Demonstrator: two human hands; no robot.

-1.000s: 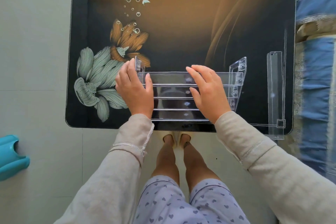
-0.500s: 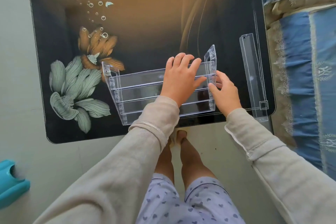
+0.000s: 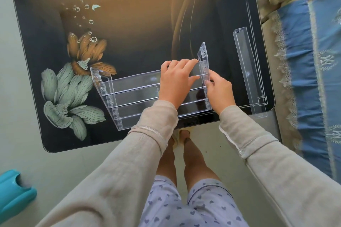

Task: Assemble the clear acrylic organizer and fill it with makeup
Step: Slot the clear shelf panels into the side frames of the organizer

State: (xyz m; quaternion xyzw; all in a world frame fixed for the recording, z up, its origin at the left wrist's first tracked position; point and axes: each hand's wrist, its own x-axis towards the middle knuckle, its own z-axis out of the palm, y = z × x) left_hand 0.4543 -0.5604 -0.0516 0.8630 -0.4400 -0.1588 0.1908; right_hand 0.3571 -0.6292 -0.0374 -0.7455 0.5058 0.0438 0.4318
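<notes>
The clear acrylic organizer [image 3: 132,94] lies near the front edge of the dark flower-print table [image 3: 140,14]. It has several stepped shelves joined between two side panels. My left hand [image 3: 176,84] rests on the shelves at the right end, fingers curled over the top shelf edge. My right hand [image 3: 220,91] pinches the right side panel [image 3: 203,61] from outside. A loose clear shelf strip [image 3: 246,68] lies lengthwise by the table's right edge. No makeup is in view.
A blue patterned bed cover [image 3: 313,61] with lace trim runs along the right side of the table. A teal plastic object [image 3: 13,193] sits on the floor at lower left. My legs stand under the table's front edge.
My left hand has crossed from the organizer's left end to its right end. My right hand moved off the shelves onto the right side panel. The view shifted left.
</notes>
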